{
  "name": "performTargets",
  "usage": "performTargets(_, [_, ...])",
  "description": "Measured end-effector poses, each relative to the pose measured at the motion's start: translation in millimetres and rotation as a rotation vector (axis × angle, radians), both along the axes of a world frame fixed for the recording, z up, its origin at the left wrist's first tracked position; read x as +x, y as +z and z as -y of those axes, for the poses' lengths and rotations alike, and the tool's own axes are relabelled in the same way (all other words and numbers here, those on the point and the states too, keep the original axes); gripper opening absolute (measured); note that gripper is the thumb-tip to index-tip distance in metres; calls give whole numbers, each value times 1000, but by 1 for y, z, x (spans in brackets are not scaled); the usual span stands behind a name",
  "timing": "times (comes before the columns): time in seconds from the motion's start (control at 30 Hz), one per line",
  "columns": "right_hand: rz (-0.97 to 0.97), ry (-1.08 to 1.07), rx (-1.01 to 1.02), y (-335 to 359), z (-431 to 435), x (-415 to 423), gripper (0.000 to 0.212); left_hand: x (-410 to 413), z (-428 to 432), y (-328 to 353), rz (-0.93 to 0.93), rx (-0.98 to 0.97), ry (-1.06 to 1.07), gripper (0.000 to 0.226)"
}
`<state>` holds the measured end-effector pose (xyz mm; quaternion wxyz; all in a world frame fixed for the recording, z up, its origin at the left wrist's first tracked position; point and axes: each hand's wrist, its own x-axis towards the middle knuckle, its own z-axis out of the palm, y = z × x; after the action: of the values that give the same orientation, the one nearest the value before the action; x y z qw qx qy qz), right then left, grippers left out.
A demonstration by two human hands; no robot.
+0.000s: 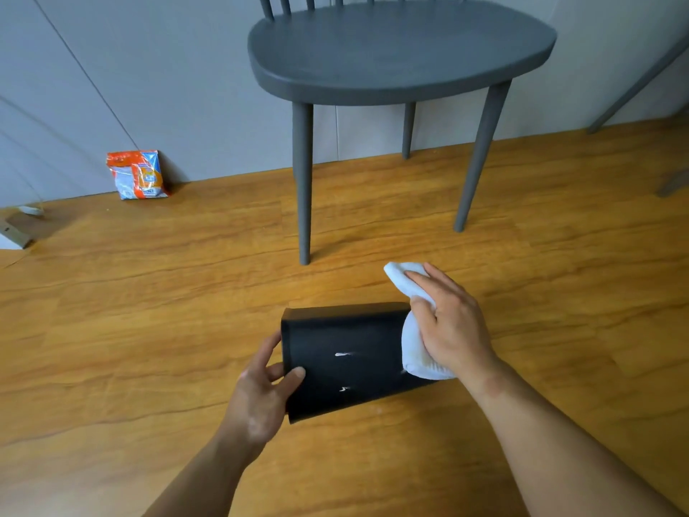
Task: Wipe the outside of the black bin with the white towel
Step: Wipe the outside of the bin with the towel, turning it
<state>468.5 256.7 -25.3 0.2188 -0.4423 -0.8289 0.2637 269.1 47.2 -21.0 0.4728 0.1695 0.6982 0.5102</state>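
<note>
On the wooden floor, at six o'clock of the grey chair: black bin lying on its side. Left hand gripping its nine o'clock end, fingers curled over the edge. Right hand pressing the white towel against its three o'clock end. Wiping under way; likely sweeping next toward the white smears.

The chair back is cut off; the packet print is unreadable.
</note>
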Motion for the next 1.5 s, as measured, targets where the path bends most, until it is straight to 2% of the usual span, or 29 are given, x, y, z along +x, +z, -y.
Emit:
performTargets(0.17, [-24,19,144,-2,20,-6,49,-5,-1,6,42,23,31,65])
performTargets(0.4, [119,126,262,-22,53,-31,45,-7,-2,4,224,-22,84,57])
performTargets(0.57, [297,120,271,-25,52,-25,44,-11,6,8,105,-74,-113,79])
performTargets(0.7, [371,163,286,-26,53,-20,48,-8,10,10,92,-62,-120,83])
performTargets(0.8, [411,143,232,-30,37,-10,52,-7,10,11,119,-37,-98,79])
performTargets(0.9, [459,72,83,-27,28,-5,68,-9,17,11,134,-54,-142,76])
performTargets(1.0, [500,59,88,-24,40,-11,83,-12,22,7,126,-75,-181,74])
performTargets(1.1, [462,55,84,-18,66,-27,74,-10,23,2,123,-83,-169,71])
performTargets(1.3, [358,244,112,-18,152,-84,63,-3,24,2,114,-51,-225,65])
performTargets(1.4, [352,237,121,-22,136,-73,60,-4,26,0,150,-32,-182,66])
performTargets(1.5, [418,178,61,-20,101,-46,71,-6,26,0,155,-67,-163,76])
